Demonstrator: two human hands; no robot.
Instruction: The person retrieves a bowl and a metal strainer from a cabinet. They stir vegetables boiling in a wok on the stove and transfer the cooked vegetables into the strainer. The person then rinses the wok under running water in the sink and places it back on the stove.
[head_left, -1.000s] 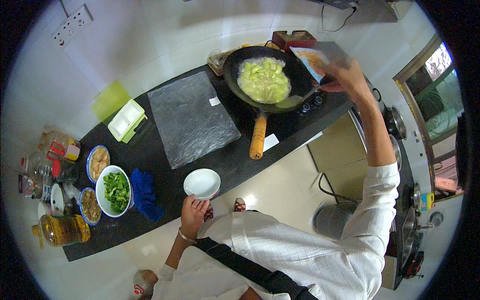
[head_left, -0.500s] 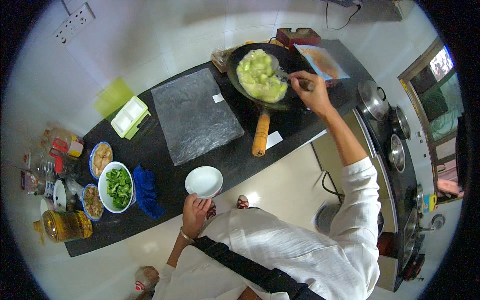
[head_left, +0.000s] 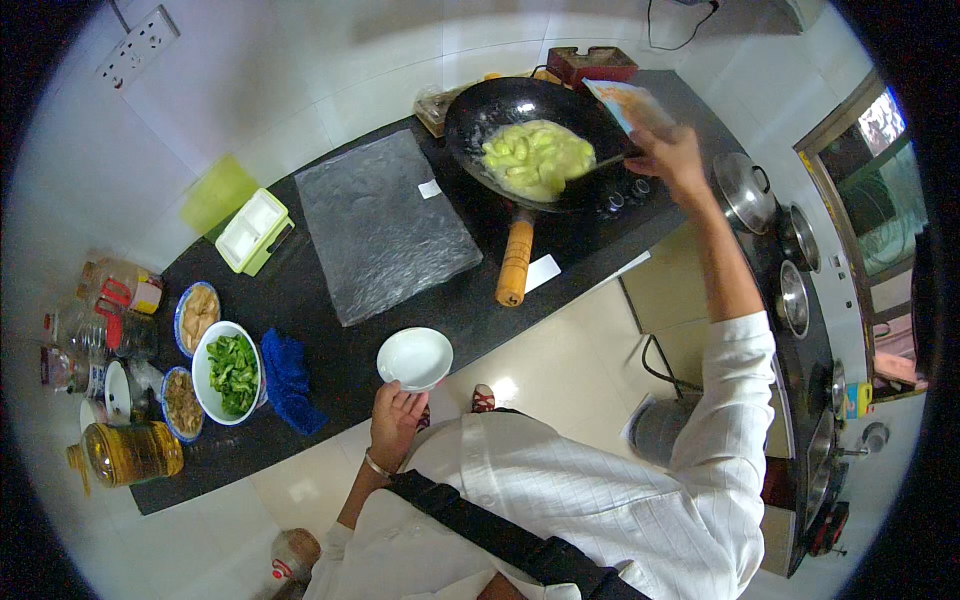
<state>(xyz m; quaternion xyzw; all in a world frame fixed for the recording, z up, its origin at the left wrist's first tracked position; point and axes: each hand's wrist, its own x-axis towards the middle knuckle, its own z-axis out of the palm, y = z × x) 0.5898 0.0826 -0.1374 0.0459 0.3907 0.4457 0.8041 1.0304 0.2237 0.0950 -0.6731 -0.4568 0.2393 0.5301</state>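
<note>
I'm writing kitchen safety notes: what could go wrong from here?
The wok handle points toward the front edge of the counter, so a sleeve might catch it. The bowl, held near its rim by the left hand, could slip. The utensil in the right hand could splash the wet food.

I look down on a kitchen with glossy white tiled walls (head_left: 300, 60) and a white rectangular socket panel (head_left: 138, 47) at upper left. A long black countertop (head_left: 250, 310) slants above a pale cream polished floor (head_left: 560, 350) — light glares off it — beside flat beige cabinet doors (head_left: 660, 295). Brightness shows through a framed glass window (head_left: 880, 170) at far right.
</note>
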